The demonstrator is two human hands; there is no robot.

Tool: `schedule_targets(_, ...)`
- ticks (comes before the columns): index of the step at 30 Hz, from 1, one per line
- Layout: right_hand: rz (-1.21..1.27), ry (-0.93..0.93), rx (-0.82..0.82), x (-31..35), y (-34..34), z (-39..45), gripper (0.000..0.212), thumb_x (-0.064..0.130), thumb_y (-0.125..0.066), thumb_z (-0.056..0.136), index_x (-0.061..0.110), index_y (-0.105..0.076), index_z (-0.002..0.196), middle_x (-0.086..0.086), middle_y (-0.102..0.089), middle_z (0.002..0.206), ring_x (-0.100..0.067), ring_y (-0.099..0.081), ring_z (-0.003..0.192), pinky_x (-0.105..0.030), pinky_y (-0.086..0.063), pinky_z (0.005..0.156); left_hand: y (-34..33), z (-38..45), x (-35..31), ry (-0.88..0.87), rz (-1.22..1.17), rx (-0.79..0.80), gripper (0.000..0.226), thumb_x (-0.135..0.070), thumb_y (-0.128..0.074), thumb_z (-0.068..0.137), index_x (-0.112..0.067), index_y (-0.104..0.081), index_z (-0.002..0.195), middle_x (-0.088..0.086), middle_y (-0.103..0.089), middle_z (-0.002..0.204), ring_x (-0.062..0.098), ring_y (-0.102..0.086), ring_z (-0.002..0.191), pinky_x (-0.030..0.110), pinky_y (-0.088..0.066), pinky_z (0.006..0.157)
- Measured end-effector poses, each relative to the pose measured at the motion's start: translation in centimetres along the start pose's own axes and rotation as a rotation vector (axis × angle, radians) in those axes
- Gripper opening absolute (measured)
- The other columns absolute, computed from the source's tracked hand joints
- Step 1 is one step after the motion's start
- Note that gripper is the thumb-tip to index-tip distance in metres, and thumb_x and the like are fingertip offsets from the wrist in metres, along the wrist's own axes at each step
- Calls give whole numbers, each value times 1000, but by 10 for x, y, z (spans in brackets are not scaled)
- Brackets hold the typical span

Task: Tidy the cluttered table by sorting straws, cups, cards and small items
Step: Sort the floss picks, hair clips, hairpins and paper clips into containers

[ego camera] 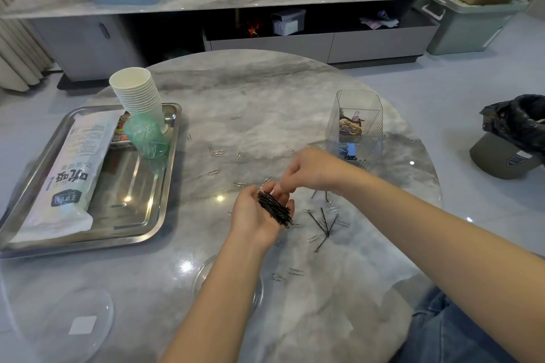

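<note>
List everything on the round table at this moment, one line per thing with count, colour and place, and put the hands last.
table: one, grey marble, centre
tray: one, steel, left
paper cups: one stack, white, tray's far end
straw pack: one, white, lying in tray
green bag: one, beside the cups
clear holder: one, right, small items inside
paper clips: many, silver, scattered mid-table
hairpins: a bundle, black, in left palm
loose hairpins: a few, black, right of the hands
clear lids: two, near edge
left hand: palm up, cupping hairpins
right hand: fingertips at the bundle
</note>
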State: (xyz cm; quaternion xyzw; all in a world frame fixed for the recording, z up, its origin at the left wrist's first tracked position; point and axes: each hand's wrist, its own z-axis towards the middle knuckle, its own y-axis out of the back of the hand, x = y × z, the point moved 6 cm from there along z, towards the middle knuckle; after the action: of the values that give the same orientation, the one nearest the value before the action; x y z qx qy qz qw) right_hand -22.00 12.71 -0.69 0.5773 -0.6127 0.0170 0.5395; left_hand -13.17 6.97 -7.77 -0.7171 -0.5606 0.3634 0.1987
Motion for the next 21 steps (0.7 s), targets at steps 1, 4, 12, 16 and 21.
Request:
schedule_targets(1,-19,-22,-45,-7,5,2,14,20,-76,77,6,-74,77,-2,-66,71,-4,-54,63,-13,-41,57,0,0,-1,-5,-3,-21,30,-24,-30,99,-7,-53,88,7,-55,74,18,-51,65,31,-44,66)
schedule_targets(4,-250,-141,-198,-37,24,13,19,14,-71,78,6,-60,65,-5,-53,64,-18,-51,63,-24,-37,54,-1,-1,-3,-30,15,-84,25,-11,-33,96,-6,-53,82,5,-48,72,15,-44,62,26,-39,63)
schedule_targets(12,-527,-353,-247,-69,6,23,31,27,-67,84,12,-45,70,-1,-52,77,-26,-60,85,-28,-42,67,-2,6,-2,-18,45,-129,24,-6,-31,95,-7,-53,87,3,-43,66,13,-38,53,22,-34,51)
schedule_targets(16,-544,-370,-228,-72,3,20,23,17,-61,82,13,-43,69,2,-45,66,-23,-54,74,-26,-40,61,-3,9,0,0,56,-131,21,-5,-34,94,-7,-54,86,2,-44,65,13,-38,53,22,-35,48)
schedule_targets(21,-300,-350,-161,-78,4,11,34,24,-65,78,13,-43,54,2,-44,52,-19,-46,58,-24,-35,53,-9,13,10,31,106,-137,20,-5,-39,91,-8,-50,75,1,-41,63,13,-37,52,22,-34,46)
